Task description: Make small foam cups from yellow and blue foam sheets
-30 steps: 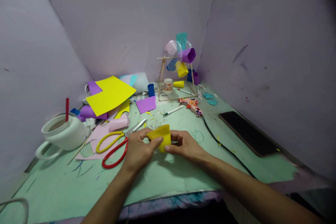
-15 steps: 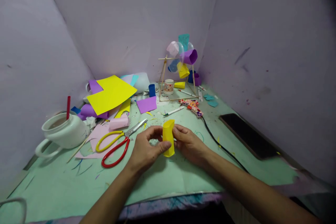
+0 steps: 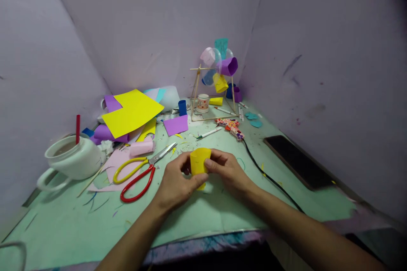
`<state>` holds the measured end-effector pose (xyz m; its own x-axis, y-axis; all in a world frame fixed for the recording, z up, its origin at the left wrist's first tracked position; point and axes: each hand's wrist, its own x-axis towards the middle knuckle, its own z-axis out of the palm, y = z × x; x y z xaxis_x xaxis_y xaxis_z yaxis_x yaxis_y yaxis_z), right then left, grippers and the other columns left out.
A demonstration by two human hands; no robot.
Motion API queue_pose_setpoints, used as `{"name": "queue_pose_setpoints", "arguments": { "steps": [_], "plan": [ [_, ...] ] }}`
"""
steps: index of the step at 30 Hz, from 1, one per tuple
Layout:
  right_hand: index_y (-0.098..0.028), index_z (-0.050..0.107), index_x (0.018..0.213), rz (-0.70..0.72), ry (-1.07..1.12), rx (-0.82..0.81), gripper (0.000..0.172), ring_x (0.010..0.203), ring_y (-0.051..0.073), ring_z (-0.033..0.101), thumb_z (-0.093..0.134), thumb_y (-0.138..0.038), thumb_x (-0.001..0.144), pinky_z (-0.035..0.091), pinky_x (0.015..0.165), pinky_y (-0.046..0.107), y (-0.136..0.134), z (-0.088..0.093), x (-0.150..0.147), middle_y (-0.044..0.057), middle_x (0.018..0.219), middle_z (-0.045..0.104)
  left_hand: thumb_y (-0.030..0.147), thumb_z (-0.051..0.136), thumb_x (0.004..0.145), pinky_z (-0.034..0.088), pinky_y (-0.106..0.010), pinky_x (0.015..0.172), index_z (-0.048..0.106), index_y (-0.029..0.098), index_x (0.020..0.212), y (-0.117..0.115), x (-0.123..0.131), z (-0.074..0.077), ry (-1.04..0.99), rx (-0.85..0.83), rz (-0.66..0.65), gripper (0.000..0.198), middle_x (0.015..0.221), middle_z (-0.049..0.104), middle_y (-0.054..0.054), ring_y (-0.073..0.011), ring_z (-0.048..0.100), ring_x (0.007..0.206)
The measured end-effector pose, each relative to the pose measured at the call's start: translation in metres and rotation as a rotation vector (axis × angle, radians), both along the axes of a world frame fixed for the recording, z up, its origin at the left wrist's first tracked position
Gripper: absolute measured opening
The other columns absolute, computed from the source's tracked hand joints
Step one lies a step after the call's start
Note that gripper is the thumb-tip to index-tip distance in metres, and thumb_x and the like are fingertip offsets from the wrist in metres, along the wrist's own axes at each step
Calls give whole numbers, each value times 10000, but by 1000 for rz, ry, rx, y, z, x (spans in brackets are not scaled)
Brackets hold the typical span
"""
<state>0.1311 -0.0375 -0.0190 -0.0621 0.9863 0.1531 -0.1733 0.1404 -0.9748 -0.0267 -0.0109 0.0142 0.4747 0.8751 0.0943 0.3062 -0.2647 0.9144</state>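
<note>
Green table cover [image 3: 79, 228] spreads under both your hands and carries everything else; beyond your left hand lies the big yellow sheet [image 3: 132, 112] on a heap of purple and pink paper scraps; far out to the left of that hand sits the white mug [image 3: 71, 161] with a red stick standing in it; well ahead of both hands, at the back corner, stands the stick-framed paper wheel [image 3: 218, 72] with its purple, yellow and teal cups; out past your right hand a dark phone [image 3: 299, 161] lies flat near the wall, and a black cable [image 3: 270, 178] runs between it and your right wrist; just to the left of your left hand rest the scissors [image 3: 140, 173] with one yellow and one red handle, blades pointing away from you.

Your left hand [image 3: 174, 186] is curled narrow, thumb pressed on the near face of the yellow paper roll [image 3: 199, 163] and fingers wrapped behind it; your right hand [image 3: 229, 171] is likewise closed to a pinch, fingertips on the roll's right side; the roll stands upright between the two hands, open mouth upward, held above the table cover right in front of you.
</note>
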Motion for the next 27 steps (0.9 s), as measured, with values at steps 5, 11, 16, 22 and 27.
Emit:
{"name": "queue_pose_setpoints", "arguments": {
  "steps": [5, 11, 16, 22, 27],
  "plan": [
    [-159, 678, 890, -34, -52, 18, 296, 813, 201, 619, 651, -411, 737, 483, 770, 326, -2, 3, 0, 43, 841, 680, 378, 668, 643, 469, -277, 622, 616, 145, 900, 2, -1, -1, -55, -60, -19, 351, 782, 652, -30, -167, 588, 692],
    [-158, 676, 880, -53, -100, 15, 298, 821, 212, 620, 718, -355, 660, 510, 742, 339, -4, 8, -2, 61, 852, 684, 369, 701, 631, 455, -236, 533, 598, 148, 852, 1, 2, -5, -39, -11, 75, 329, 698, 631, -10, -134, 564, 595],
    [-166, 685, 815, -105, -138, -3, 218, 763, 184, 605, 704, -326, 668, 496, 713, 315, -3, 10, 0, 41, 803, 677, 323, 652, 671, 429, -208, 468, 645, 155, 842, 2, -3, -3, -36, 96, 70, 240, 605, 611, 20, -104, 526, 510],
    [-163, 652, 671, -158, -132, -38, 158, 611, 130, 555, 701, -314, 667, 465, 625, 270, -1, 5, -1, -5, 644, 619, 265, 609, 702, 366, -192, 437, 630, 166, 604, -3, -2, -2, -57, 197, 170, 141, 492, 531, 48, -73, 447, 454],
    [-151, 686, 819, -30, -85, -90, 260, 651, 152, 601, 719, -340, 643, 484, 637, 285, -1, 3, -2, 26, 726, 675, 243, 589, 713, 335, -190, 410, 599, 174, 559, -4, -1, -3, -84, 216, 228, 169, 434, 473, 67, -65, 414, 419]
  ]
}}
